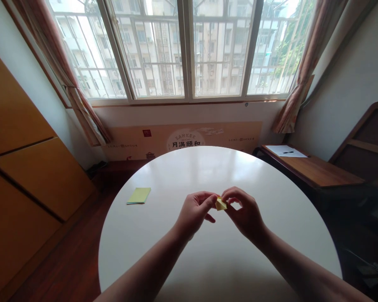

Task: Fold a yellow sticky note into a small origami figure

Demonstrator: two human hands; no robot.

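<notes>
Toward the left of the frame, a pad of yellow-green sticky notes (139,195) lies flat on the round white worktop (233,268), a bluish edge showing along its near side. It looks light; its top sheet would probably be thin and bendy, best taken by a corner or edge between thumb and fingertip.

Right of it, just past the middle of the frame, the left hand (192,213) has its thumb and forefinger closed on the left side of a small folded yellow paper (221,204), its lower fingers curled loosely beneath.

The paper is held between the two hands. It seems nearly weightless, and its folded layers should be somewhat stiffer than one sheet, though still easy to crush or tear. A gentle pinch near the creased edges, where the layers double up, ought to steady it; pressing hard on the middle could flatten the shape.

On its right side, the right hand (246,213) pinches the paper with thumb and forefinger, which curve into a ring. How firmly either hand presses, I cannot tell.
</notes>
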